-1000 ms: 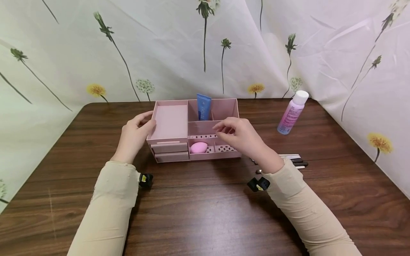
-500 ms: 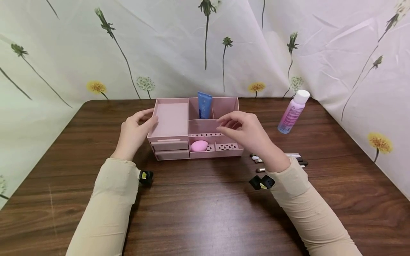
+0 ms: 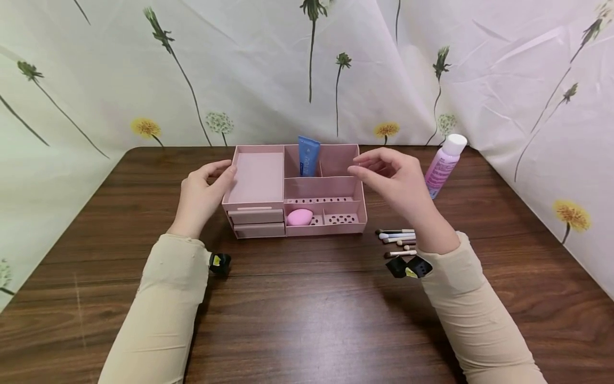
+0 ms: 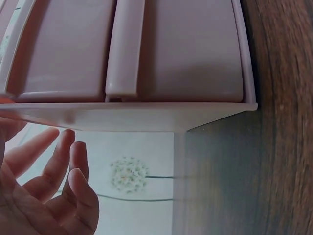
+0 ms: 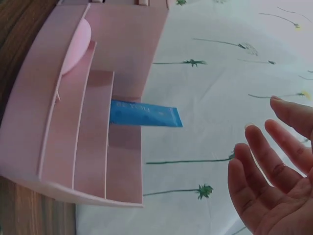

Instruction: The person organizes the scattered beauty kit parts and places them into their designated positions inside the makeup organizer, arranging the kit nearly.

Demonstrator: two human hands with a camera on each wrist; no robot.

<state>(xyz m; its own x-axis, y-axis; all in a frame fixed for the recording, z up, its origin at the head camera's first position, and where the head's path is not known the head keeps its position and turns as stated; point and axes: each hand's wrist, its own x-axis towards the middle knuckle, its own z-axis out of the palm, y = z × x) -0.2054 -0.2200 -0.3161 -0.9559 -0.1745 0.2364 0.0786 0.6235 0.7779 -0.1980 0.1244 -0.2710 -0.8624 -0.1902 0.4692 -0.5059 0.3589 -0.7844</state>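
A pink desktop organizer point(image 3: 259, 176) stands at the back of the table, with a flat lidded top and two small drawers on its left. My left hand point(image 3: 201, 194) rests at its left side, thumb at the top edge; in the left wrist view the loosely bent fingers point(image 4: 78, 188) lie beside the side wall. Held in the air just right of the organizer, my right hand point(image 3: 395, 184) has nothing in it, its fingers point(image 5: 266, 166) spread in the right wrist view. A blue tube point(image 3: 309, 156) leans upright in a back compartment. A pink makeup sponge point(image 3: 299, 217) sits in the front left compartment.
A pink spray bottle point(image 3: 442, 164) with a white cap stands to the right, partly behind my right hand. Several makeup brushes point(image 3: 395, 238) lie on the brown wooden table point(image 3: 307, 309), partly hidden by my right wrist. A flower-print cloth point(image 3: 268, 69) hangs behind.
My right hand has moved right and up, from over the organizer's compartments to beside its right edge, uncovering the brush heads and covering part of the bottle. My left hand stays at the organizer's side.
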